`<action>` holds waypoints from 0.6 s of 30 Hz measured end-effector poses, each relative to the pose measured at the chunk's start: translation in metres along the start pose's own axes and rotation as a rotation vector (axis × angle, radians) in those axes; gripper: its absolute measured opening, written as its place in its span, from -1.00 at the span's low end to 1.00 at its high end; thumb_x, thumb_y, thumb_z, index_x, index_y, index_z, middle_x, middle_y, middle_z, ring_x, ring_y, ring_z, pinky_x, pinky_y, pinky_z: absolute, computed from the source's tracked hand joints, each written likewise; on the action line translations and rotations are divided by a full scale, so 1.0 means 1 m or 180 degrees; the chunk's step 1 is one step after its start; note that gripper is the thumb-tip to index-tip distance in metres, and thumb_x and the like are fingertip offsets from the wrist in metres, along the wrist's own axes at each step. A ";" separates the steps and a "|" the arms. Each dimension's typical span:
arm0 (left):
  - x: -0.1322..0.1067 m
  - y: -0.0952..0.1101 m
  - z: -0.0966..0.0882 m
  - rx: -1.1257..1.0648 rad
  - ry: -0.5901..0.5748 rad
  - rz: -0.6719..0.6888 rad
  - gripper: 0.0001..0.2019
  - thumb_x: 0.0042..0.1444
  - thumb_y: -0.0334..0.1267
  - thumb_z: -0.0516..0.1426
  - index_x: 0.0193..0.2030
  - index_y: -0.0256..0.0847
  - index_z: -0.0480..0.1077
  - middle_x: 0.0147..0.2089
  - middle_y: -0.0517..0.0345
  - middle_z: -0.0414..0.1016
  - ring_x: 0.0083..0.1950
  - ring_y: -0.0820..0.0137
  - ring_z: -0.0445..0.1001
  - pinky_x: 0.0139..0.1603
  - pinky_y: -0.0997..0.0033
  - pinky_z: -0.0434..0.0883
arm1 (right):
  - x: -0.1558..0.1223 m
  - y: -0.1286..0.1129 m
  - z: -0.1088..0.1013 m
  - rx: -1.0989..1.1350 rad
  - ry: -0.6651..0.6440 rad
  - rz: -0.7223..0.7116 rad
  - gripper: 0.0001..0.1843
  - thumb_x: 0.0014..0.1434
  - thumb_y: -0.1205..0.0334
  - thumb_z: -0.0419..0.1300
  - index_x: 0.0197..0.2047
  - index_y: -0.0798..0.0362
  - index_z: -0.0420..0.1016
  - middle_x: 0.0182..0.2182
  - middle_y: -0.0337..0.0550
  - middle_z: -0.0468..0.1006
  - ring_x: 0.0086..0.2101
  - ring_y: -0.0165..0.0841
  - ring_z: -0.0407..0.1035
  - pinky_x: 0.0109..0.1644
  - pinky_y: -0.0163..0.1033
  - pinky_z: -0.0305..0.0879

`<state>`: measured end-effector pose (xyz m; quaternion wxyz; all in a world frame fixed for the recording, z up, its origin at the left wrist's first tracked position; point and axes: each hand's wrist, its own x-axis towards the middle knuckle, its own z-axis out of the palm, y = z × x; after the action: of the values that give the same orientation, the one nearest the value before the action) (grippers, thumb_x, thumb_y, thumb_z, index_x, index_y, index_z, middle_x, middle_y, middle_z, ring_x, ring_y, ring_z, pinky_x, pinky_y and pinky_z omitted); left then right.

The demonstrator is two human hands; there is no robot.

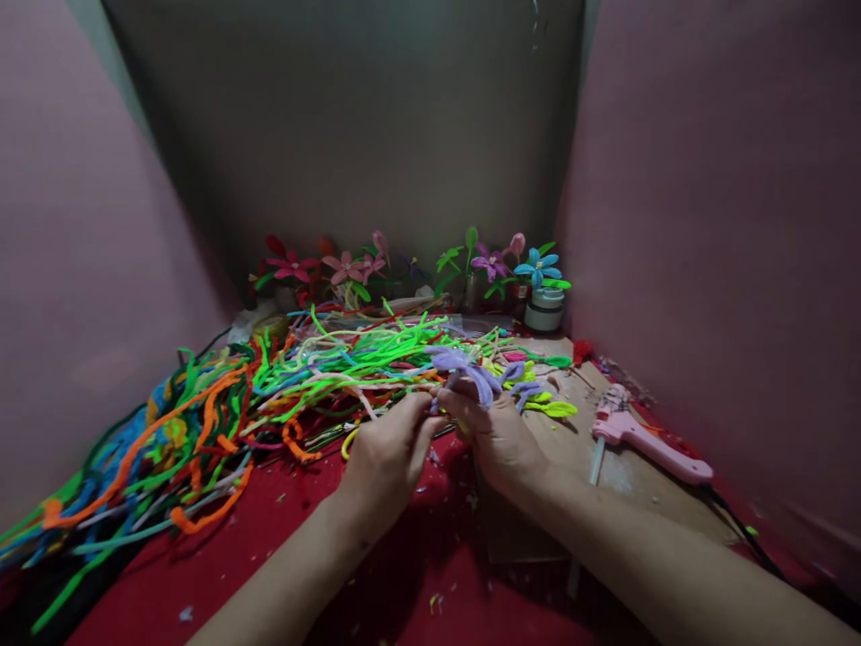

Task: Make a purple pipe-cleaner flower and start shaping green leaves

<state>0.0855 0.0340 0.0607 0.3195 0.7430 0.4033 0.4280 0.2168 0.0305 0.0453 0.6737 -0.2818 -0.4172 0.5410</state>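
Observation:
Close together over the red cloth, both hands are closed with their fingertips nearly meeting. My right hand (pixel 501 440) grips a lavender pipe-cleaner flower (pixel 464 363), whose petals stick up above the fingers. With thumb and finger, my left hand (pixel 390 444) pinches at the base of the same flower; the exact point of contact is partly hidden. Just beyond the right hand lie loose lavender petals (pixel 526 389) and yellow petals (pixel 552 409). A big heap of coloured pipe cleaners (pixel 363 350) spreads behind and left of my left hand.
A pink glue gun (pixel 656 444) with a glue stick in it rests on a cardboard sheet (pixel 632 502) at right, its cord trailing off. Finished pipe-cleaner flowers (pixel 343 267) stand along the back, one blue flower (pixel 538 266) above a small jar (pixel 543 309). Pink walls (pixel 706 224) flank both sides.

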 end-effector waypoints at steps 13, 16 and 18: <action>0.003 0.008 -0.003 -0.0512 0.0113 -0.0368 -0.87 0.06 -0.23 0.11 -0.43 -0.22 0.42 -0.58 0.29 0.22 -0.57 0.54 0.13 -0.54 0.57 0.14 | -0.003 -0.008 0.003 -0.0230 -0.0635 -0.0035 -0.86 0.01 0.15 0.26 -0.30 -0.06 0.52 -0.38 -0.27 0.48 -0.32 -0.36 0.32 -0.16 -0.22 0.26; 0.004 0.012 -0.003 -0.1310 -0.0121 -0.0862 -0.81 0.02 -0.18 0.17 -0.49 -0.25 0.34 -0.66 0.35 0.11 -0.66 0.61 0.04 -0.66 0.61 0.02 | -0.001 -0.005 -0.003 -0.0503 -0.0475 -0.0036 -0.86 0.02 0.13 0.25 -0.34 -0.01 0.52 -0.45 -0.28 0.44 -0.40 -0.41 0.26 -0.26 -0.27 0.23; 0.004 0.012 -0.003 -0.1799 -0.0341 -0.1200 -0.80 0.03 -0.16 0.16 -0.44 -0.24 0.32 -0.69 0.39 0.08 -0.73 0.65 -0.05 -0.73 0.64 -0.06 | 0.001 -0.002 -0.007 -0.0557 -0.0430 0.0079 -0.83 0.04 0.10 0.23 -0.40 0.03 0.51 -0.49 -0.29 0.41 -0.48 -0.46 0.19 -0.38 -0.32 0.18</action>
<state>0.0878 0.0320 0.0739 0.6069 0.5590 0.3816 0.4167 0.2238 0.0315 0.0444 0.6101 -0.3076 -0.5038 0.5285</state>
